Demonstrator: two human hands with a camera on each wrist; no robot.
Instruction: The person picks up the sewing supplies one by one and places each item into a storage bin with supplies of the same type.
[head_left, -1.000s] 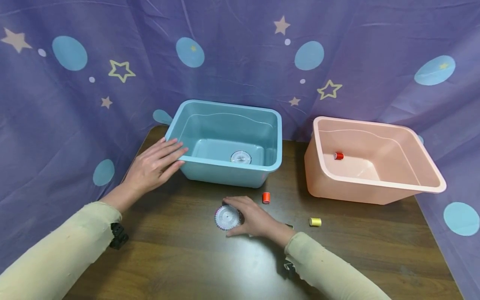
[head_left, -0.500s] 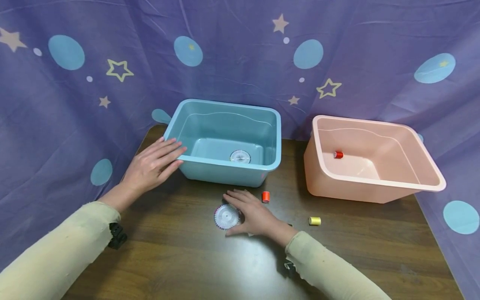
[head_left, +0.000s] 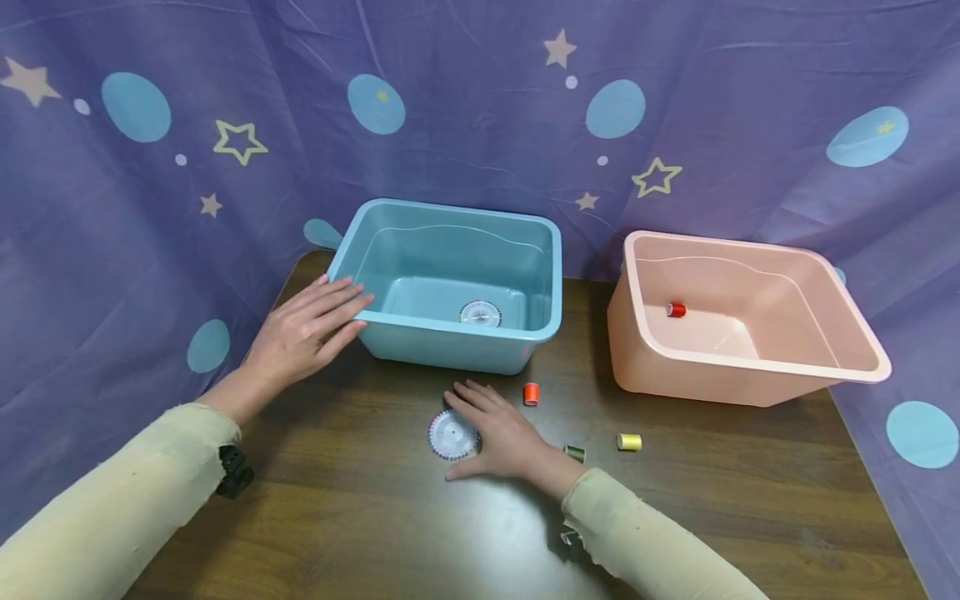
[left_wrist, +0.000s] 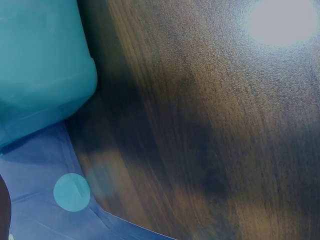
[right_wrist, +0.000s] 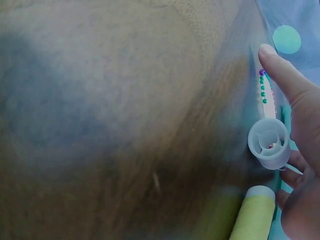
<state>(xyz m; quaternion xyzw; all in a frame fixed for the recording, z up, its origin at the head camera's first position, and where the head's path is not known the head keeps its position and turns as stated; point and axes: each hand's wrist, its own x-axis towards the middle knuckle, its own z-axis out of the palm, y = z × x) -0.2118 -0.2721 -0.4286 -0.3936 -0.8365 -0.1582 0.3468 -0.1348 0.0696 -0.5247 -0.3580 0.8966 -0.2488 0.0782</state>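
Note:
My left hand [head_left: 307, 327] rests with extended fingers on the front left corner of the blue tub [head_left: 450, 350]. A round wheel of sewing pins [head_left: 480, 314] lies inside that tub. On the table, a second pin wheel [head_left: 450, 435] with coloured heads lies flat, partly covered by my right hand [head_left: 506, 437]. Thumb and fingers of that hand spread apart around its right side, not closed on it. The right wrist view shows the wheel's beaded edge [right_wrist: 263, 90] beyond the thumb. A dark green thread spool [head_left: 574, 453] sits beside my right wrist.
An orange-red thread spool [head_left: 531, 394] stands between the right hand and the blue tub. A yellow spool [head_left: 629, 442] lies farther right. The pink tub [head_left: 690, 379] at the right holds a red spool [head_left: 676, 310]. A purple curtain [head_left: 480, 125] hangs behind the table.
My right hand has shifted slightly and its thumb and fingers have spread wider. The green spool now shows more beside the wrist. The left hand stays on the tub.

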